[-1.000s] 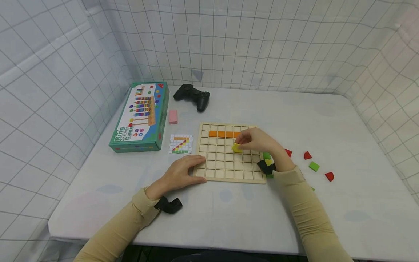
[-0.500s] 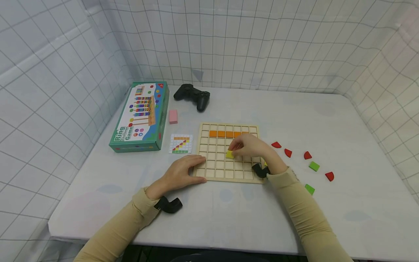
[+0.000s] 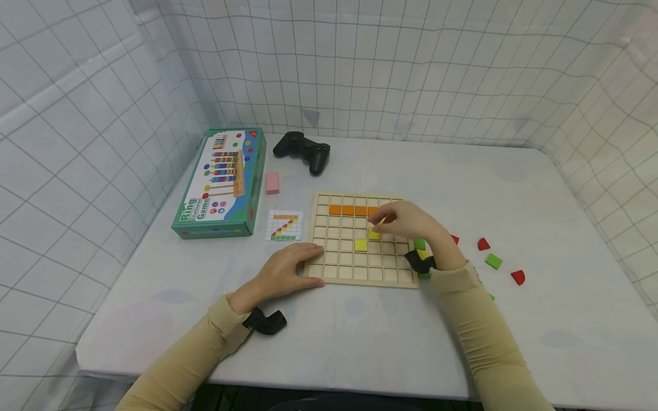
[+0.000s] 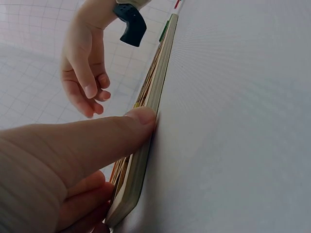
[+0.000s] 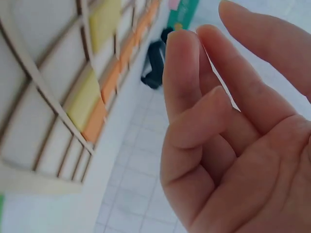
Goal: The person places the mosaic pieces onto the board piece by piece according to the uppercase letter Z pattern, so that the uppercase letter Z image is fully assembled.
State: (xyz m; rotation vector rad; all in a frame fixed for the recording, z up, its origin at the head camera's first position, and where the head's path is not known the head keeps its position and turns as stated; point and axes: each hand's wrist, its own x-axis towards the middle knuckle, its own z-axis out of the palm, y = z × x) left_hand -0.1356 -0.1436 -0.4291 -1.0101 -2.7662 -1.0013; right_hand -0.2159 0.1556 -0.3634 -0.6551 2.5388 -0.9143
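Observation:
A wooden grid board (image 3: 339, 275) lies on the table with orange tiles (image 3: 348, 210) in a row near its far edge. Two yellow tiles, one nearer (image 3: 361, 245) and one farther right (image 3: 374, 234), sit in its cells. My right hand (image 3: 403, 220) hovers over the farther yellow tile. In the right wrist view its bent fingers (image 5: 182, 73) hold nothing, beside the two yellow tiles. My left hand (image 3: 285, 271) rests at the board's near left corner. Its thumb (image 4: 141, 116) presses the rim, and the other fingers lie along the left edge.
A pattern card (image 3: 284, 225), a pink block (image 3: 272, 183), a green game box (image 3: 221, 182) and a black game controller (image 3: 301, 150) are left of or behind the board. Right of it lie red pieces (image 3: 518, 277) and green tiles (image 3: 494, 261), some partly hidden by my right wrist.
My right hand set a yellow tile into a cell left of the other yellow one, then let go and drew back up and right. My left hand stayed put.

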